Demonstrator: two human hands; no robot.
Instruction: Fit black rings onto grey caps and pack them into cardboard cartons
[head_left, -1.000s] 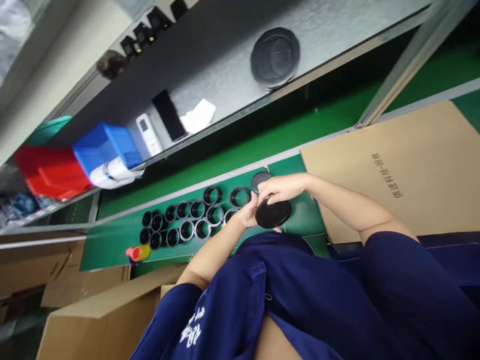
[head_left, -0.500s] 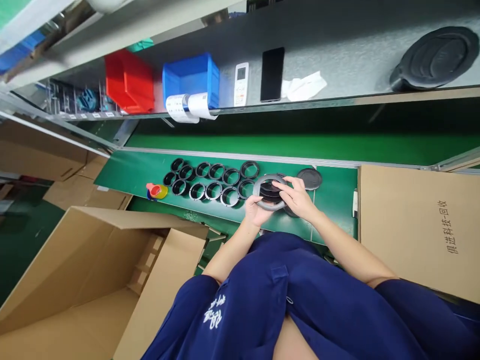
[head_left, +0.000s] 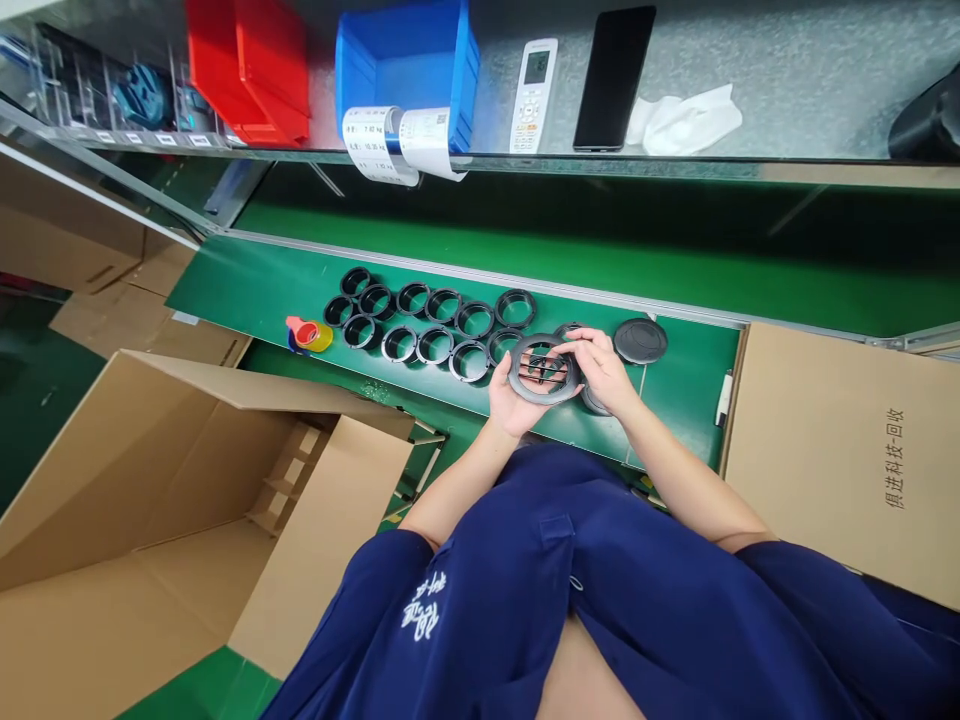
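Both my hands hold a round black vent grille (head_left: 544, 368) with slats across its middle, just above the green bench (head_left: 247, 290). My left hand (head_left: 508, 400) cups it from below with fingers curled round its rim. My right hand (head_left: 604, 368) grips its right side, fingertips on the top edge. Beside it on the bench stand two rows of several black rings (head_left: 431, 322). A flat black round cover (head_left: 640, 340) lies to the right of my hands.
An open cardboard box (head_left: 172, 500) sits at the lower left and a flat carton (head_left: 847, 450) at the right. On the shelf above are a red bin (head_left: 251, 65), a blue bin (head_left: 405, 55), a remote (head_left: 532, 92), a phone (head_left: 613, 75) and a white cloth (head_left: 686, 118). A small red-yellow item (head_left: 307, 333) lies left of the rings.
The view has swung left and down, bringing the open box in. The round part has been turned so its slatted face shows, and my hands stay on it.
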